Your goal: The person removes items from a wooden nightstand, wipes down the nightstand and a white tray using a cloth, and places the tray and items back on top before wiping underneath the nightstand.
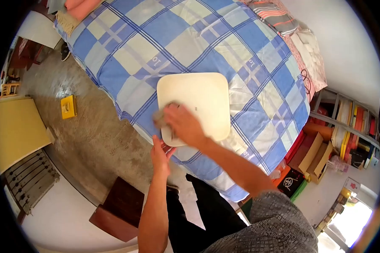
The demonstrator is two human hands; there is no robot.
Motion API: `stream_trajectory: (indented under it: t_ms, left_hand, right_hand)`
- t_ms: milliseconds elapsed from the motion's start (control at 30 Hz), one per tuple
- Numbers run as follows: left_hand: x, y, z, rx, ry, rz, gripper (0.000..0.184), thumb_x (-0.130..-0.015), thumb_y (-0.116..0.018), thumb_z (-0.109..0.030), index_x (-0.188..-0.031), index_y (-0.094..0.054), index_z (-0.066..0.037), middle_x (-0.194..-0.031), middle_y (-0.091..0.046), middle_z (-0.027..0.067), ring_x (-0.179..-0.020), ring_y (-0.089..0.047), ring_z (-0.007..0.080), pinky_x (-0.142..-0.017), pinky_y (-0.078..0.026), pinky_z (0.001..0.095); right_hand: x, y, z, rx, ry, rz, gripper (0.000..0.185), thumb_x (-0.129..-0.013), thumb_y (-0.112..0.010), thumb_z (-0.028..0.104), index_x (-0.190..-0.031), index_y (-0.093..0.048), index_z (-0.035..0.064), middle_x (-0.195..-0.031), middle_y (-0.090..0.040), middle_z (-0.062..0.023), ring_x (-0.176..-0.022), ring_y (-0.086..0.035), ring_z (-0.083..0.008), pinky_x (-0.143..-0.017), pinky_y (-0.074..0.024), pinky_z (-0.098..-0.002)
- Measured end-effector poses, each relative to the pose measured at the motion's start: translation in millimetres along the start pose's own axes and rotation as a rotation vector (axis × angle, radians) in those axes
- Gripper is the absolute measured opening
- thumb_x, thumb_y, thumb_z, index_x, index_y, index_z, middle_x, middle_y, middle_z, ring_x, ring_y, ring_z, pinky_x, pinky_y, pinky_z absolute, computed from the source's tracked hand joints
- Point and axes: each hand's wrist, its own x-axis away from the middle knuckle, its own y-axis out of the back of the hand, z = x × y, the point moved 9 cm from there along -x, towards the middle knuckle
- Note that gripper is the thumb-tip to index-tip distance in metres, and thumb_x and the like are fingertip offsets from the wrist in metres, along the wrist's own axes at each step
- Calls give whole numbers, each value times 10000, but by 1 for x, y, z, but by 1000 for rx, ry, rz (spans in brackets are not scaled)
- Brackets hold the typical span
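Observation:
A cream-white square panel point(204, 95) with rounded corners and a small dark mark near its middle lies on the bed. My right hand point(183, 124) is over its left side, smeared by motion, with the fingers closed on a greyish-brown cloth point(159, 119). The cloth touches or hovers just over the panel's left edge; which one cannot be told. At the panel's lower left corner, my left hand point(160, 156) grips the rim, its fingers partly hidden beneath.
A blue-and-white checked bedsheet point(164, 38) covers the bed. On the floor are a yellow box point(68, 106) and a dark red wooden piece point(122, 202). Shelves with books point(354, 122) and an open cardboard box point(316, 158) stand at the right.

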Motion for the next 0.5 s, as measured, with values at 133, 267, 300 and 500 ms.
stream_trajectory:
  t_ms: [133,267,300,500]
  left_hand:
    - [1,-7,-3,-99,-43,64,587,-1058,-527,-518,-1295,-592,15,-1209,-651,101,-1092,-645,209,-989,-546,377]
    - [5,-10,-10,-91,-61,20,452,-1051,-583,-439,-1145,-604,3,-1117,-682,113,-1003,-679,203,-929,-592,386]
    - [3,-9,-7,-90,-59,19,452,-1051,-583,-439,-1145,-604,3,-1117,-682,113,-1003,-679,203,-929,-592,386]
    - [-7,-2,-8,-47,-66,38,424,-1040,-608,-425,-1126,-605,-9,-1064,-678,87,-952,-671,197,-889,-589,393]
  right_hand:
    - [47,68,-114,45,-357,-293,346,-867,-651,63,-1205,-645,-7,-1380,-602,-191,-1315,-544,-402,-1112,-454,-482]
    - [134,79,-91,168,-564,-284,366,-930,-552,-30,-1290,-609,-55,-1474,-532,-245,-1427,-446,-432,-1174,-393,-502]
    - [143,78,-75,168,-564,-282,366,-930,-552,-30,-1290,-609,-55,-1474,-532,-245,-1427,-446,-432,-1174,-393,-502]
    - [166,44,5,75,-607,-275,419,-884,-551,-70,-1298,-612,-52,-1507,-513,-224,-1428,-448,-451,-1173,-405,-516]
